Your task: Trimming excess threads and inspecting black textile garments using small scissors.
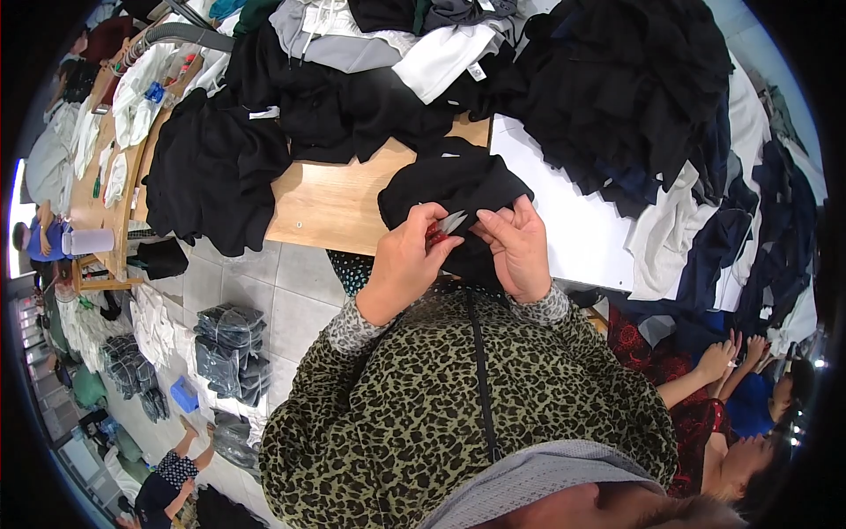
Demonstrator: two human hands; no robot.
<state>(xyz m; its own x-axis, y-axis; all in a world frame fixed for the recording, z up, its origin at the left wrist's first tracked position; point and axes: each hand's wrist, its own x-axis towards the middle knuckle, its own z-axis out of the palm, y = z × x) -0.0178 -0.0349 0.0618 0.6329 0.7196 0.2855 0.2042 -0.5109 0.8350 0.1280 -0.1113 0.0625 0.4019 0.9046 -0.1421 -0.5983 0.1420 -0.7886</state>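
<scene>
Gripped in the left hand (404,260) are small red-handled thread snips (443,227), fingers curled shut round the handle, silver blades poking out to the right. Most of the handle is hidden by the fingers; blade gap can't be made out. Just right, a black garment (454,187) is pinched by the right hand (518,247), thumb and fingers closed on its edge. Blade tips are seen just beside that pinch, approx. touching the cloth; exact contact is unclear. Garment is bunched over the wooden table (330,203) edge, lower part hidden behind both hands. Further right, a dark clothes pile (634,88) is heaped, cut off at the rim.
</scene>
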